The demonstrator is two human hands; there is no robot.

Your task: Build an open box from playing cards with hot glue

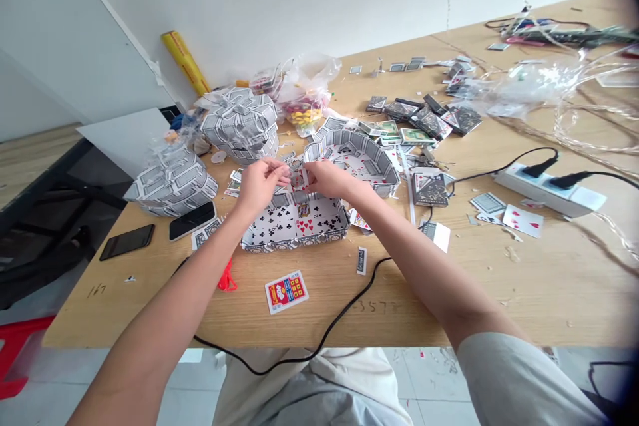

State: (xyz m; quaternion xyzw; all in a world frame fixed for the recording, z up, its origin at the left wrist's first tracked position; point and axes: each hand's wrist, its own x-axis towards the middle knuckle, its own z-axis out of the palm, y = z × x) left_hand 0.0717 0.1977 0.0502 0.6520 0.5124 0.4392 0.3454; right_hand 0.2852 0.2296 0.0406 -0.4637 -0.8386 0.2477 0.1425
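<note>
Both hands meet over the far wall of a shallow box made of playing cards (272, 226), which lies open with clubs and hearts faces inside. My left hand (262, 185) is closed in a pinch, its fingertips close to a small playing card piece (298, 178) with red marks. From the other side, my right hand (327, 180) is closed with its fingers on that piece. What the left fingertips hold is too small to make out. Just behind my right hand stands a rounded tray of folded cards (384, 170).
Two folded-card structures (239, 121) (172, 180) stand at the left, near two phones (192, 221) (127, 241). Card boxes (429, 121) are heaped behind. A power strip (549, 190) sits right. A black cable (332, 323) crosses the front edge, near a red card (286, 291).
</note>
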